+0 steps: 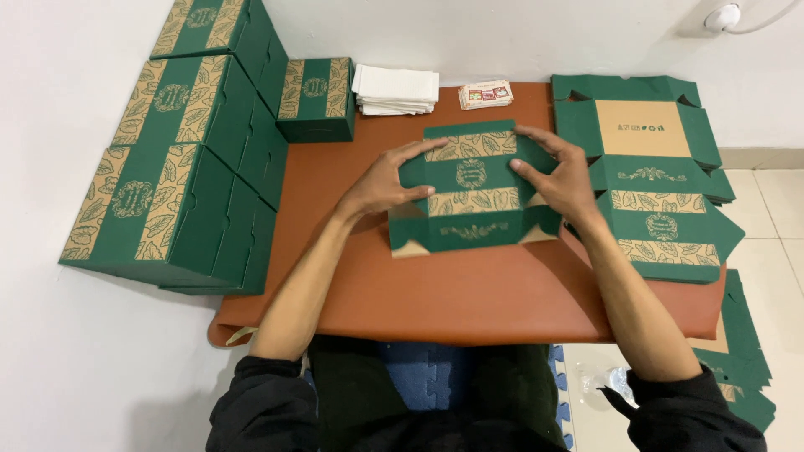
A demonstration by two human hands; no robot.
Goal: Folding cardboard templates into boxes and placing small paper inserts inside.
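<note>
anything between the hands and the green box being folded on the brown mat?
Nothing visible. The left hand and right hand are already on the green box, one at each side. The white paper stack and small cards lie behind it, apart.

We have one view only, from a camera worn on the head, looking steeply down and forward over our own forearms. It sits close: our left hand (387, 180) and right hand (559, 172) fill the middle, the low table (469, 293) spreads around them, the wall lies beyond.
</note>
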